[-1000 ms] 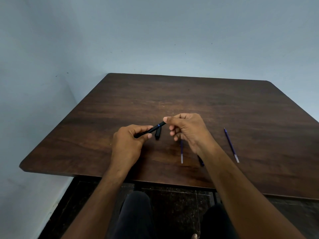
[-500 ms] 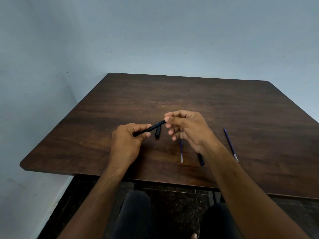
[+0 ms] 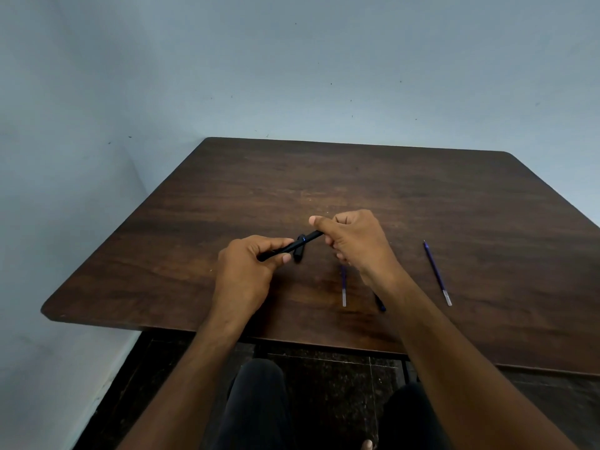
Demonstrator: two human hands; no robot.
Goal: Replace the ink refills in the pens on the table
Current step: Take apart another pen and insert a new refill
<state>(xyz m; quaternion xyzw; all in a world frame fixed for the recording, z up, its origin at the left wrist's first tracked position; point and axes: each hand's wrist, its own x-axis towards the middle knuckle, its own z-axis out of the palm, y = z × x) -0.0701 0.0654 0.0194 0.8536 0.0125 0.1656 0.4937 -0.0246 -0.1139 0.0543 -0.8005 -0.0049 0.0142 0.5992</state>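
Note:
A black pen [image 3: 300,241] is held just above the dark wooden table [image 3: 454,206], slanting up to the right. My left hand [image 3: 246,274] grips its lower end, and my right hand [image 3: 354,241] pinches its upper end between thumb and fingers. A black pen cap [image 3: 299,254] lies on the table right under the pen. One blue refill [image 3: 343,287] lies below my right hand, partly hidden by it. A second blue refill [image 3: 437,273] lies apart to the right. Another dark pen [image 3: 380,303] peeks out from under my right forearm.
The table stands in a corner of pale blue walls [image 3: 292,76], with its near edge [image 3: 292,336] just above my knees [image 3: 256,401]. Dark tiled floor shows below the table.
My right hand has slid its grip slightly further along the pen's upper end and the pen has tilted a little. The refills and the cap have stayed where they were.

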